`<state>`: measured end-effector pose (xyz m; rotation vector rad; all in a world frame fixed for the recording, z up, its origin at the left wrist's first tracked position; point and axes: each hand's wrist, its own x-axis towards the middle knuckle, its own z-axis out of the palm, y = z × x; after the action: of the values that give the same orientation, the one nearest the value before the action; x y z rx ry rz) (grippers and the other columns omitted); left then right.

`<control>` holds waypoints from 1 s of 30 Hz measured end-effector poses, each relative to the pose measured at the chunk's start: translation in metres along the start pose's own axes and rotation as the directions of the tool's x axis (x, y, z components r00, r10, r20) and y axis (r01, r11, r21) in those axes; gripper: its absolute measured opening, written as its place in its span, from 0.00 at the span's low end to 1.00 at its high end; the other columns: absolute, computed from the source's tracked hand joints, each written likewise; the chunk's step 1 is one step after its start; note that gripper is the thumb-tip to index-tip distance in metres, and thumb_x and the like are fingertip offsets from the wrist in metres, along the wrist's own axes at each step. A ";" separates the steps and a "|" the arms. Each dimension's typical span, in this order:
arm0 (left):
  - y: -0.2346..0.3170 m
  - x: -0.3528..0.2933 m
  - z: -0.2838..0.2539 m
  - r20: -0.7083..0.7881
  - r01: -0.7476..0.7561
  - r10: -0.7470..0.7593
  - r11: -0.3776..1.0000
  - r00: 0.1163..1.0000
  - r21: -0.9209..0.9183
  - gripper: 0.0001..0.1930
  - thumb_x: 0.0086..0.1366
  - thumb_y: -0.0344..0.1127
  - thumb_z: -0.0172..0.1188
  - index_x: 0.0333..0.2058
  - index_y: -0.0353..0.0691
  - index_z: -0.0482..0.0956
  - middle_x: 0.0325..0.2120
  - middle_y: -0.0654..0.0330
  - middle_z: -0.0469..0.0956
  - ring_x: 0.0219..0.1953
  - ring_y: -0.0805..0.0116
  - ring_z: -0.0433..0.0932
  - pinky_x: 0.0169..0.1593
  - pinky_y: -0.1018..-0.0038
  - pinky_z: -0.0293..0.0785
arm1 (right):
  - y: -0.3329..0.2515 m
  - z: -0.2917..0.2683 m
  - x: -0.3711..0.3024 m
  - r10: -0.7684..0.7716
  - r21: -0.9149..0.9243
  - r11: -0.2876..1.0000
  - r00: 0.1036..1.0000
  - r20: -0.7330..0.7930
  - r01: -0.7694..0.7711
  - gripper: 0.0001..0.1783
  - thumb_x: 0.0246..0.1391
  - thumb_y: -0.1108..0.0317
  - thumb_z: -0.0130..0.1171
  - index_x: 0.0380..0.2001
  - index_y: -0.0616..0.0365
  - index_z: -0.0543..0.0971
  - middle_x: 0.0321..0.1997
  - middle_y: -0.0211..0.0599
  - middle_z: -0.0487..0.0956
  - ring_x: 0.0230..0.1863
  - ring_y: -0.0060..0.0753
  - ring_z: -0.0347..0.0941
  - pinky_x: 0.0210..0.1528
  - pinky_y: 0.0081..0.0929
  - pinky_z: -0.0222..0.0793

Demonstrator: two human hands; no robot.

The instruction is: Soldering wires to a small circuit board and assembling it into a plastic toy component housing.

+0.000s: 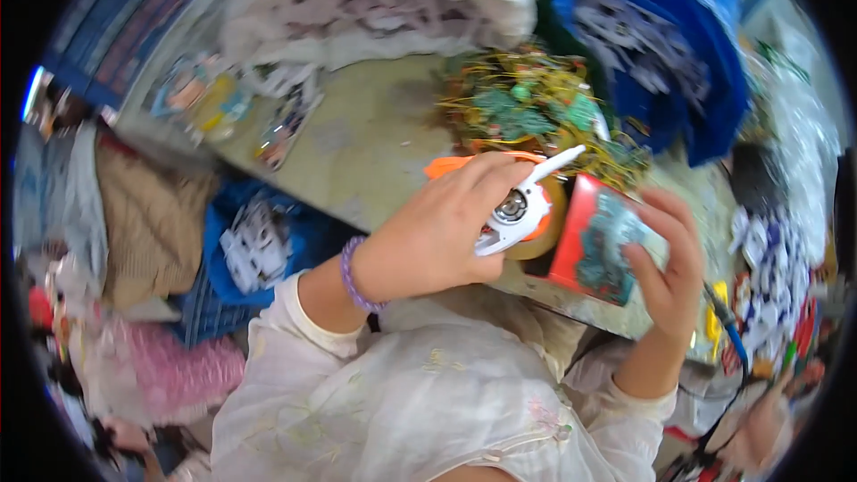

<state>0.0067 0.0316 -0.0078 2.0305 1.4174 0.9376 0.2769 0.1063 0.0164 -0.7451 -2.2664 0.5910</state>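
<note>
My left hand (442, 223) is closed around a white plastic toy shell (528, 214) with a long pointed arm and a round metal-rimmed part set in it. An orange plastic part (442, 166) shows beyond the same hand; whether it is joined to the shell I cannot tell. My right hand (669, 259) is at the right side of a red open box (564, 254) holding small teal-grey pieces (607, 250). Its thumb and fingers curl toward each other, blurred; what lies between them is hidden. Between both hands sits a tan round thing (552, 223), partly covered.
A heap of green circuit boards with yellow wires (527, 103) lies beyond my hands. White (384, 49) and blue (723, 62) bags of plastic parts stand behind. A blue-handled tool with a cord (734, 339) is at the right; a blue bin (223, 263) stands left, below the table.
</note>
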 end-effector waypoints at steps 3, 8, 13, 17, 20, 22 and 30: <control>-0.018 -0.029 -0.045 -0.007 0.164 -0.173 0.947 0.985 -0.277 0.41 0.44 0.29 0.66 0.60 0.38 0.62 0.52 0.57 0.68 0.55 0.65 0.67 0.57 0.73 0.63 | 0.017 -0.013 -0.051 0.073 0.028 0.997 0.980 -0.184 -0.069 0.18 0.46 0.79 0.57 0.44 0.66 0.75 0.55 0.51 0.72 0.57 0.48 0.67 0.60 0.40 0.59; -0.080 -0.158 -0.133 -0.513 0.558 -0.561 0.810 0.650 -0.178 0.41 0.46 0.30 0.68 0.60 0.35 0.61 0.44 0.60 0.71 0.42 0.71 0.71 0.46 0.76 0.70 | 0.040 -0.016 -0.107 0.265 0.128 0.964 0.880 -0.395 -0.233 0.15 0.57 0.77 0.50 0.47 0.69 0.73 0.57 0.50 0.71 0.59 0.42 0.67 0.58 0.34 0.62; -0.217 -0.317 -0.122 -0.630 0.741 -0.761 0.512 0.156 -0.435 0.31 0.48 0.30 0.66 0.53 0.33 0.67 0.39 0.56 0.76 0.39 0.66 0.76 0.44 0.70 0.73 | 0.045 -0.005 -0.117 0.348 0.155 0.937 0.827 -0.440 -0.312 0.14 0.59 0.77 0.48 0.48 0.65 0.74 0.57 0.47 0.72 0.57 0.36 0.68 0.55 0.29 0.65; -0.283 -0.381 -0.040 -0.637 0.948 -0.762 0.277 0.118 -0.155 0.47 0.43 0.39 0.71 0.60 0.28 0.59 0.53 0.41 0.70 0.56 0.47 0.70 0.58 0.66 0.66 | 0.035 0.004 -0.107 0.319 0.128 0.947 0.837 -0.445 -0.293 0.13 0.58 0.78 0.50 0.47 0.64 0.74 0.56 0.47 0.71 0.57 0.36 0.67 0.57 0.30 0.62; -0.244 -0.335 -0.020 -0.566 0.998 -0.824 0.012 -0.028 -0.066 0.52 0.48 0.45 0.65 0.66 0.32 0.45 0.64 0.34 0.47 0.68 0.41 0.46 0.68 0.62 0.48 | 0.039 0.008 -0.107 0.287 0.115 0.958 0.848 -0.445 -0.263 0.12 0.55 0.78 0.52 0.44 0.64 0.74 0.54 0.48 0.72 0.57 0.41 0.67 0.61 0.36 0.58; -0.226 -0.309 -0.028 -0.572 0.991 -0.817 -0.125 -0.073 0.052 0.54 0.48 0.46 0.65 0.67 0.36 0.42 0.66 0.36 0.40 0.69 0.39 0.38 0.68 0.58 0.44 | 0.034 0.009 -0.109 0.270 0.078 0.962 0.850 -0.453 -0.264 0.12 0.55 0.78 0.53 0.44 0.65 0.75 0.54 0.48 0.72 0.57 0.41 0.67 0.61 0.36 0.58; -0.117 -0.094 -0.083 -0.699 0.354 0.119 0.795 0.706 0.493 0.25 0.55 0.28 0.60 0.52 0.35 0.69 0.54 0.48 0.68 0.59 0.47 0.64 0.62 0.62 0.58 | 0.027 0.027 -0.113 0.200 -0.038 0.967 0.845 -0.496 -0.251 0.10 0.54 0.81 0.53 0.41 0.65 0.75 0.49 0.45 0.75 0.52 0.41 0.69 0.57 0.35 0.61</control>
<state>-0.1488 -0.0162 -0.0626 2.0067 2.5234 1.4391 0.3363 0.0472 -0.0687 -1.0888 -1.7576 0.3403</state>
